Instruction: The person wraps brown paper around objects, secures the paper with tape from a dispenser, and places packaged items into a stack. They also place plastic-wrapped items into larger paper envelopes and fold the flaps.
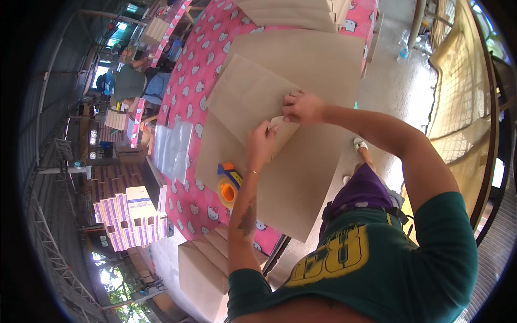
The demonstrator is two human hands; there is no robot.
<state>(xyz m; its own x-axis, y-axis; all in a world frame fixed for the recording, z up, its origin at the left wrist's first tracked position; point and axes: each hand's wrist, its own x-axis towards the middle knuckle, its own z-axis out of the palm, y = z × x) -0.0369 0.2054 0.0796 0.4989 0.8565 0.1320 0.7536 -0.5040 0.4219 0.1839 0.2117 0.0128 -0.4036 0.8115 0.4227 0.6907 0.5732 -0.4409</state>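
Note:
A large brown paper sheet (pixel 301 183) is spread over the table, with a flat rectangular brown paper-covered piece (pixel 247 89) lying on it. At the near corner of that piece, a small folded paper flap (pixel 283 129) stands between my hands. My left hand (pixel 260 142) is closed on the flap's left side, thumb on top. Curled fingers of my right hand (pixel 302 107) pinch the flap's upper edge. What lies inside the flat piece is hidden. Close to my left forearm rests a blue and orange tape dispenser (pixel 228 185) with a roll in it.
Pink patterned cloth (pixel 186 86) covers the table. Stacked brown packages (pixel 293 12) stand at its far end, and more brown packages (pixel 202 264) sit near my left elbow. Clear plastic sheets (pixel 173 151) lie along the left edge. Stacked boxes (pixel 132 218) and another person (pixel 130 83) are farther left.

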